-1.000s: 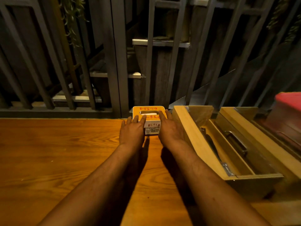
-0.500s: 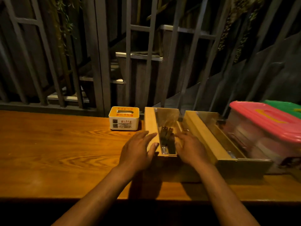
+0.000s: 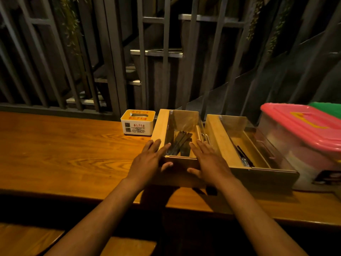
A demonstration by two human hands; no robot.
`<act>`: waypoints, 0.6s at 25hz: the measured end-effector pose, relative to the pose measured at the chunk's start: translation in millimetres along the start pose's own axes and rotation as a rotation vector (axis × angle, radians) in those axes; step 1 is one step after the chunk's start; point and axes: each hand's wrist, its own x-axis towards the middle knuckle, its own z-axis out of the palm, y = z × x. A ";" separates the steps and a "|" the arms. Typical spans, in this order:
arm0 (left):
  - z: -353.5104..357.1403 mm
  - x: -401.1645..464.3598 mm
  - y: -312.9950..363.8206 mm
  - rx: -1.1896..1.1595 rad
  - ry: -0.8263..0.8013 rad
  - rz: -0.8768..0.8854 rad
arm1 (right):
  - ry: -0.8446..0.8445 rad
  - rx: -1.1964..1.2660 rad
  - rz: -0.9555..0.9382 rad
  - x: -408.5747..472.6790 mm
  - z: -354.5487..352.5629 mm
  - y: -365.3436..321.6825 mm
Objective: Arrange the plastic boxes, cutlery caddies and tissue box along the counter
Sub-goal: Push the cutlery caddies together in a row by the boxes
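A white tissue box with an orange top stands at the counter's back edge. Right beside it lies a wooden cutlery caddy with dark cutlery inside. My left hand and my right hand hold its near end, fingers over the rim and thumbs on the front wall. A second wooden caddy lies touching it on the right. Further right sits a clear plastic box with a pink lid, and a green-lidded box shows behind it.
The wooden counter stretches bare to the left of the tissue box. A dark metal railing runs right behind the counter's back edge. The front edge lies just below my wrists, with a wooden bench underneath.
My hands let go of the tissue box, which stays at the back edge, and moved right onto the left caddy's near end. The view swung right, showing the plastic boxes.
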 end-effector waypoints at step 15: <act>19.4 56.2 -21.6 -0.037 0.030 0.025 | -0.069 -0.004 0.044 56.2 1.6 8.0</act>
